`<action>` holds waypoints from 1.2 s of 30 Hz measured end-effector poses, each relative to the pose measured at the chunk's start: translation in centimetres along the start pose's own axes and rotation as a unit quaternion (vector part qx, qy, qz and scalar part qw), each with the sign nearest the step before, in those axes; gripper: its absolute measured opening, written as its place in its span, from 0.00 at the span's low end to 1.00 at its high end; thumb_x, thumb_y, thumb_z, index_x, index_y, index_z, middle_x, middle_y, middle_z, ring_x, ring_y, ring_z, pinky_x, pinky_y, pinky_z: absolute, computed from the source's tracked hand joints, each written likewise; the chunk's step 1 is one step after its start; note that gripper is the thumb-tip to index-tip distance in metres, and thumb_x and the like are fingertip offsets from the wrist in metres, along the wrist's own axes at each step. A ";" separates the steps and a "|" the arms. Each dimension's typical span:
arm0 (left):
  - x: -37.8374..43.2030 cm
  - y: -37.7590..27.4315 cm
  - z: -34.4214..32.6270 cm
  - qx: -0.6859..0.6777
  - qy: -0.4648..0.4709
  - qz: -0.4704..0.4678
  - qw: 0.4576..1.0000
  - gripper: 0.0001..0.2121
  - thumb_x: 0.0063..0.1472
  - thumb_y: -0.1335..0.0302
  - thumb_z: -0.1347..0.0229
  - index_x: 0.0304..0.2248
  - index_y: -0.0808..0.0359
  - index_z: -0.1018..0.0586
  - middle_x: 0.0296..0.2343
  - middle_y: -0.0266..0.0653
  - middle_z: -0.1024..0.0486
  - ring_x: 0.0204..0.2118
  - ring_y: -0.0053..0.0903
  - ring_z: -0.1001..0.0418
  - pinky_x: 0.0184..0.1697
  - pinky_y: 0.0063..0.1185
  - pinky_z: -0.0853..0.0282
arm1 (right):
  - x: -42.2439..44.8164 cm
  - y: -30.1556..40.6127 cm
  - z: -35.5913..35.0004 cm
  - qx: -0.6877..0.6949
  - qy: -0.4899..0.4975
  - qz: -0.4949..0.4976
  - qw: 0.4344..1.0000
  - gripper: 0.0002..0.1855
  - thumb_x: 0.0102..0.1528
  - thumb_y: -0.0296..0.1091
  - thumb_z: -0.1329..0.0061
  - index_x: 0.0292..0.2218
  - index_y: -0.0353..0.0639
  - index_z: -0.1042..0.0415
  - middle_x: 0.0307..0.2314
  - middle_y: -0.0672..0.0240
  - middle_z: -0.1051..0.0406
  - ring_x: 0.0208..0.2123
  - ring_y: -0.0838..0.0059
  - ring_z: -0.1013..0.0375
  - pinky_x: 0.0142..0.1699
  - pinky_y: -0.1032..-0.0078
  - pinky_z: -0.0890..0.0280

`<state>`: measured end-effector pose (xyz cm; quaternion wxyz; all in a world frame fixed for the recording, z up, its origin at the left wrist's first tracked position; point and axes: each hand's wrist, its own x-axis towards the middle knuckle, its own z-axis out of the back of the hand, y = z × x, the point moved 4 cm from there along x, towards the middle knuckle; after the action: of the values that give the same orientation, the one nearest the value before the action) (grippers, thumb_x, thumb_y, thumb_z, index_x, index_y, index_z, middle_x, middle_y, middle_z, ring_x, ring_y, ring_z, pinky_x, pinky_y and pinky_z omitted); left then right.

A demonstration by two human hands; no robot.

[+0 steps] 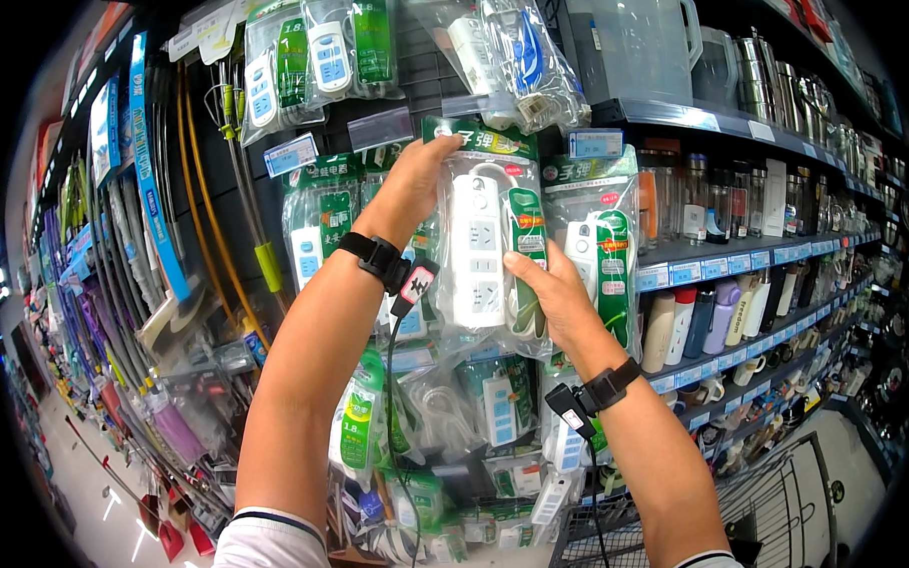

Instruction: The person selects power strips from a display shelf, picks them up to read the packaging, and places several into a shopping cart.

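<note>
A white power strip in a clear plastic bag with a green header (pixel 480 247) is held up before me, in front of the hanging display. My left hand (pixel 432 159) grips the bag's upper left corner at the header. My right hand (pixel 541 283) holds its lower right side, the thumb across the front and the fingers behind. Just right of it hangs a similar bagged power strip (pixel 582 251). Another packaged strip (pixel 305 249) hangs to the left, partly behind my left forearm. Both wrists wear black straps with small devices and cables.
More bagged power strips (pixel 332 58) hang above and below. Long-handled cleaning tools (pixel 191 200) hang at left. Shelves at right hold glass and steel bottles (pixel 695 198), tumblers (pixel 699 322) and a large clear plastic pitcher (pixel 643 50). A metal shopping cart (pixel 766 490) stands at lower right.
</note>
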<state>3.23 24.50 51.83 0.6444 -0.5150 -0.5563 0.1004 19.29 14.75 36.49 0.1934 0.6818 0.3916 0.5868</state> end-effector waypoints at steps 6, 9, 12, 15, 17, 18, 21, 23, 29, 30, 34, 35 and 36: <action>-0.9 -0.4 -0.8 0.013 -0.030 -0.030 0.999 0.08 0.63 0.73 0.44 0.36 0.70 0.23 0.31 0.39 0.22 0.31 0.26 0.23 0.35 0.26 0.26 | 0.2 0.0 -0.1 -0.016 -0.003 -0.012 1.000 0.30 0.56 0.41 0.44 0.54 0.34 0.36 0.45 0.60 0.29 0.46 0.73 0.30 0.53 0.74 0.36; -0.9 -0.7 -0.6 0.021 -0.029 -0.036 0.999 0.08 0.63 0.72 0.45 0.36 0.70 0.24 0.31 0.39 0.22 0.31 0.26 0.23 0.35 0.26 0.25 | 0.3 0.4 -0.6 -0.019 0.001 -0.008 1.000 0.29 0.56 0.41 0.44 0.53 0.33 0.36 0.45 0.60 0.29 0.46 0.73 0.30 0.53 0.74 0.36; -0.3 -0.8 -0.7 0.023 -0.021 -0.032 0.999 0.08 0.64 0.71 0.46 0.37 0.68 0.24 0.31 0.38 0.23 0.31 0.26 0.23 0.35 0.25 0.26 | 1.0 0.4 -0.2 -0.034 -0.009 -0.008 0.999 0.28 0.57 0.40 0.44 0.53 0.34 0.36 0.44 0.61 0.28 0.45 0.74 0.29 0.51 0.75 0.34; 0.7 -0.5 0.1 0.059 -0.048 -0.034 0.997 0.08 0.64 0.71 0.46 0.36 0.68 0.24 0.29 0.37 0.23 0.30 0.25 0.24 0.34 0.25 0.27 | 1.4 0.6 -0.1 -0.033 -0.010 -0.011 0.999 0.26 0.57 0.38 0.44 0.52 0.35 0.35 0.42 0.64 0.27 0.42 0.77 0.27 0.48 0.77 0.31; 1.3 -0.1 0.5 0.097 -0.064 -0.026 0.993 0.08 0.64 0.72 0.46 0.36 0.69 0.23 0.29 0.37 0.23 0.30 0.24 0.25 0.34 0.24 0.29 | 1.3 0.9 -0.2 -0.032 -0.011 -0.016 0.999 0.26 0.57 0.38 0.44 0.52 0.35 0.35 0.42 0.64 0.27 0.41 0.78 0.26 0.47 0.77 0.31; 1.5 0.1 0.7 0.116 -0.071 -0.022 0.990 0.08 0.63 0.72 0.46 0.36 0.69 0.23 0.29 0.37 0.24 0.30 0.24 0.25 0.34 0.24 0.29 | 1.3 0.9 -0.1 -0.034 -0.010 -0.022 0.999 0.26 0.57 0.38 0.44 0.52 0.35 0.35 0.41 0.64 0.27 0.41 0.77 0.26 0.47 0.77 0.30; 2.3 1.0 1.9 0.170 -0.081 -0.028 0.982 0.11 0.61 0.67 0.46 0.34 0.68 0.23 0.25 0.34 0.27 0.25 0.21 0.34 0.27 0.23 0.39 | 1.3 1.0 0.0 -0.054 -0.016 -0.031 0.998 0.26 0.57 0.38 0.44 0.51 0.34 0.35 0.41 0.63 0.26 0.41 0.77 0.26 0.46 0.77 0.30; 2.0 0.8 1.5 0.175 -0.058 -0.038 0.982 0.10 0.61 0.69 0.45 0.36 0.69 0.24 0.27 0.34 0.26 0.26 0.22 0.30 0.29 0.23 0.35 | 1.2 1.5 0.8 -0.096 -0.037 -0.028 0.994 0.25 0.57 0.38 0.44 0.51 0.34 0.35 0.41 0.63 0.26 0.41 0.77 0.26 0.46 0.77 0.30; -1.2 0.6 0.9 0.283 -0.087 -0.118 0.948 0.22 0.61 0.71 0.45 0.52 0.73 0.33 0.41 0.41 0.25 0.39 0.21 0.26 0.37 0.19 0.31 | 1.1 3.2 2.4 -0.278 -0.062 0.036 0.958 0.30 0.55 0.46 0.46 0.49 0.29 0.34 0.42 0.49 0.27 0.45 0.58 0.26 0.51 0.68 0.34; -1.6 1.0 0.8 0.314 -0.079 -0.132 0.937 0.23 0.62 0.71 0.45 0.53 0.73 0.34 0.42 0.41 0.25 0.40 0.22 0.26 0.40 0.19 0.31 | 1.3 3.4 3.1 -0.313 -0.064 0.040 0.947 0.31 0.55 0.47 0.46 0.49 0.28 0.35 0.42 0.47 0.27 0.45 0.57 0.26 0.52 0.67 0.34; -3.2 1.8 2.4 0.463 -0.061 -0.215 0.858 0.30 0.63 0.67 0.45 0.59 0.73 0.41 0.51 0.51 0.30 0.52 0.32 0.29 0.54 0.26 0.35 | 1.7 4.5 3.4 -0.398 -0.078 0.037 0.913 0.31 0.56 0.47 0.47 0.50 0.29 0.35 0.41 0.48 0.26 0.45 0.56 0.26 0.51 0.67 0.34; -4.3 1.8 1.5 0.527 -0.076 -0.264 0.804 0.31 0.63 0.66 0.44 0.60 0.72 0.41 0.53 0.54 0.33 0.55 0.36 0.33 0.57 0.28 0.37 | 1.6 4.6 3.6 -0.417 -0.083 0.031 0.904 0.30 0.57 0.46 0.47 0.51 0.31 0.35 0.42 0.51 0.26 0.44 0.61 0.26 0.51 0.70 0.35; -5.8 2.0 0.4 0.585 -0.090 -0.310 0.744 0.31 0.63 0.65 0.44 0.60 0.71 0.41 0.55 0.57 0.35 0.58 0.40 0.36 0.59 0.30 0.39 | 1.5 4.3 3.7 -0.435 -0.088 0.031 0.896 0.30 0.57 0.46 0.47 0.52 0.30 0.35 0.42 0.50 0.26 0.45 0.60 0.27 0.51 0.69 0.35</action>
<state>1.68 21.54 46.64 0.7620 0.1756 -0.5723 0.2468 24.12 13.94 39.75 0.4859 0.5906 0.0573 0.6418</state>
